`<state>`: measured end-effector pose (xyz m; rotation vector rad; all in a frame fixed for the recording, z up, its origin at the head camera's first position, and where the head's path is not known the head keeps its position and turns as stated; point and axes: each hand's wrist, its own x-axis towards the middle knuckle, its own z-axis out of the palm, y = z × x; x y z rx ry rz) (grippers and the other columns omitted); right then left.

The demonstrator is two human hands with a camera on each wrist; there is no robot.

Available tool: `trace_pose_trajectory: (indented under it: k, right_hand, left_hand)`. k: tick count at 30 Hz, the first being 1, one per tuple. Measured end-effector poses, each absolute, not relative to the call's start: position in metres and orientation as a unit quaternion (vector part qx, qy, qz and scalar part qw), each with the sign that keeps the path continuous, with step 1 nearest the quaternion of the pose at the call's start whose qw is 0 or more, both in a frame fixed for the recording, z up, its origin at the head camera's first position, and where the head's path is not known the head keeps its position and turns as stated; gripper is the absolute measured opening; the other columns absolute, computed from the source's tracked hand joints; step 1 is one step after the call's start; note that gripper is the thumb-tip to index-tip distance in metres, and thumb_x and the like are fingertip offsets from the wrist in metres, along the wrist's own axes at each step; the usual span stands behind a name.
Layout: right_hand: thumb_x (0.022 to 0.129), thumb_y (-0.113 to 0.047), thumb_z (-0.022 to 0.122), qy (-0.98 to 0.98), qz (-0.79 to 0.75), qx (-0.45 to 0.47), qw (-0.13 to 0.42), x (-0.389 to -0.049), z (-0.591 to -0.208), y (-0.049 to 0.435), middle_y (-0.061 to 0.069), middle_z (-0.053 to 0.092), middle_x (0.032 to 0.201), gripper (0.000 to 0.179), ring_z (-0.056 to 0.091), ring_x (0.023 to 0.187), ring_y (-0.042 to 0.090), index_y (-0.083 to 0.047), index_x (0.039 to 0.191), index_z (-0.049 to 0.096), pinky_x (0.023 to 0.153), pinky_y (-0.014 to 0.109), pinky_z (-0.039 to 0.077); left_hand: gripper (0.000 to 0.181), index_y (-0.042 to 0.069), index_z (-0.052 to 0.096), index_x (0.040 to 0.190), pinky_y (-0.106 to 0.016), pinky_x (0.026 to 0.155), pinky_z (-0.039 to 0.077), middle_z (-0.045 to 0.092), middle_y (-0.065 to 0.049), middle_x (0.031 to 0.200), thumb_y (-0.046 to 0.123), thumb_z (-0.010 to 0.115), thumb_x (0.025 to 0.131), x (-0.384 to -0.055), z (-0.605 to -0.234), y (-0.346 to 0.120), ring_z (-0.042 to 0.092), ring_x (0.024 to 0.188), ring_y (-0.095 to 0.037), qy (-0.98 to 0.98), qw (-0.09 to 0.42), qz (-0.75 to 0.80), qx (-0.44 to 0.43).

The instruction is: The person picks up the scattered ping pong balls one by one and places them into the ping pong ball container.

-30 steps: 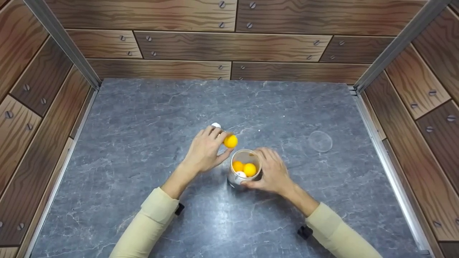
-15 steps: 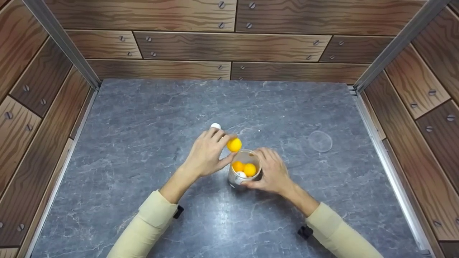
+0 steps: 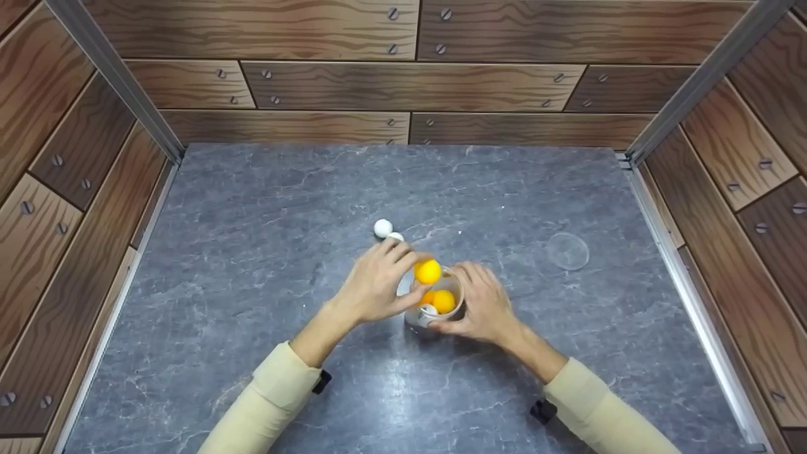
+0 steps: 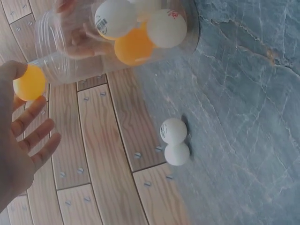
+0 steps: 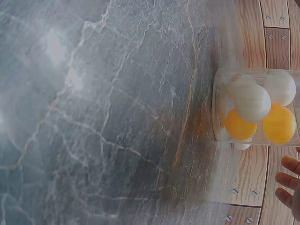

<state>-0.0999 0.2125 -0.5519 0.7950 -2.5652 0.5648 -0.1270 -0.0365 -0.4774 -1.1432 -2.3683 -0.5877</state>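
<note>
Between the thumb and fingers of my left hand an orange ping-pong ball is pinched, at the mouth of a clear plastic jar. My right hand grips the jar's right side near the rim, and the jar stands upright on the table. Inside it lie several white and orange ping-pong balls, among them a white ball with red print and an orange ball. Just beyond the left hand two white ping-pong balls sit side by side on the table; the hand partly hides one in the head view.
A clear round lid lies flat on the right of the grey marbled table. Wood-patterned panels wall in the back and sides, with metal rails along the side edges.
My left hand has carried the orange ball rightward and nearer to me, up to the jar's mouth. Both white balls behind it have come into sight. The right hand keeps its grip on the jar.
</note>
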Motion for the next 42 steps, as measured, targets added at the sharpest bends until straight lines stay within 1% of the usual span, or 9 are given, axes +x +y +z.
trace_pose_trajectory:
  k: [4, 8, 11, 22, 28, 34, 42]
  right_hand:
    - [0.081, -0.097, 0.044, -0.917, 0.204, 0.284, 0.191, -0.099, -0.551, 0.214, 0.012, 0.068, 0.118, 0.106, 0.065, 0.110, 0.030, -0.004, 0.128, 0.064, 0.098, 0.051, 0.055]
    - [0.080, -0.095, 0.050, -0.918, 0.203, 0.283, 0.188, -0.099, -0.552, 0.215, 0.012, 0.068, 0.118, 0.104, 0.064, 0.109, 0.029, -0.005, 0.130, 0.064, 0.097, 0.049, 0.054]
    - [0.080, -0.094, 0.052, -0.917, 0.204, 0.285, 0.189, -0.099, -0.552, 0.214, 0.011, 0.068, 0.117, 0.103, 0.064, 0.108, 0.028, -0.004, 0.130, 0.064, 0.096, 0.049, 0.054]
    - [0.080, -0.096, 0.048, -0.918, 0.207, 0.282, 0.188, -0.100, -0.553, 0.214, 0.011, 0.068, 0.117, 0.107, 0.064, 0.108, 0.029, -0.004, 0.131, 0.064, 0.097, 0.050, 0.055]
    - [0.080, -0.098, 0.043, -0.919, 0.202, 0.282, 0.188, -0.100, -0.552, 0.213, 0.011, 0.068, 0.117, 0.107, 0.064, 0.109, 0.028, -0.005, 0.127, 0.064, 0.097, 0.050, 0.054]
    - [0.081, -0.098, 0.043, -0.918, 0.204, 0.283, 0.188, -0.100, -0.552, 0.213, 0.011, 0.067, 0.117, 0.104, 0.064, 0.108, 0.028, -0.006, 0.124, 0.064, 0.098, 0.050, 0.055]
    - [0.080, -0.096, 0.047, -0.913, 0.211, 0.289, 0.195, -0.101, -0.554, 0.213, 0.011, 0.068, 0.117, 0.102, 0.064, 0.108, 0.028, -0.006, 0.125, 0.064, 0.097, 0.049, 0.055]
  left_hand:
    - [0.042, 0.016, 0.069, 0.127, -0.034, 0.088, 0.057, 0.072, -0.001, 0.113, 0.040, 0.073, 0.093, -0.124, -0.480, -0.033, 0.063, 0.103, -0.021, -0.854, 0.211, -0.214, -0.425]
    - [0.042, 0.016, 0.069, 0.127, -0.034, 0.091, 0.058, 0.072, -0.001, 0.114, 0.040, 0.073, 0.092, -0.123, -0.483, -0.031, 0.064, 0.106, -0.021, -0.856, 0.193, -0.212, -0.430]
    - [0.043, 0.017, 0.068, 0.128, -0.034, 0.093, 0.058, 0.071, 0.000, 0.114, 0.040, 0.072, 0.092, -0.123, -0.485, -0.030, 0.064, 0.108, -0.020, -0.858, 0.182, -0.210, -0.431]
    - [0.043, 0.018, 0.070, 0.125, -0.034, 0.090, 0.057, 0.070, 0.000, 0.111, 0.043, 0.073, 0.091, -0.124, -0.491, -0.028, 0.062, 0.105, -0.020, -0.851, 0.189, -0.203, -0.445]
    - [0.045, 0.016, 0.068, 0.128, -0.034, 0.094, 0.057, 0.070, -0.001, 0.115, 0.038, 0.076, 0.090, -0.125, -0.494, -0.029, 0.062, 0.107, -0.020, -0.842, 0.177, -0.232, -0.453]
    - [0.044, 0.015, 0.068, 0.129, -0.035, 0.098, 0.056, 0.070, 0.000, 0.119, 0.036, 0.077, 0.092, -0.128, -0.495, -0.032, 0.064, 0.111, -0.020, -0.834, 0.176, -0.257, -0.456]
    - [0.049, 0.014, 0.069, 0.127, -0.035, 0.097, 0.056, 0.073, 0.001, 0.119, 0.043, 0.079, 0.089, -0.133, -0.497, -0.037, 0.066, 0.109, -0.019, -0.829, 0.185, -0.258, -0.461]
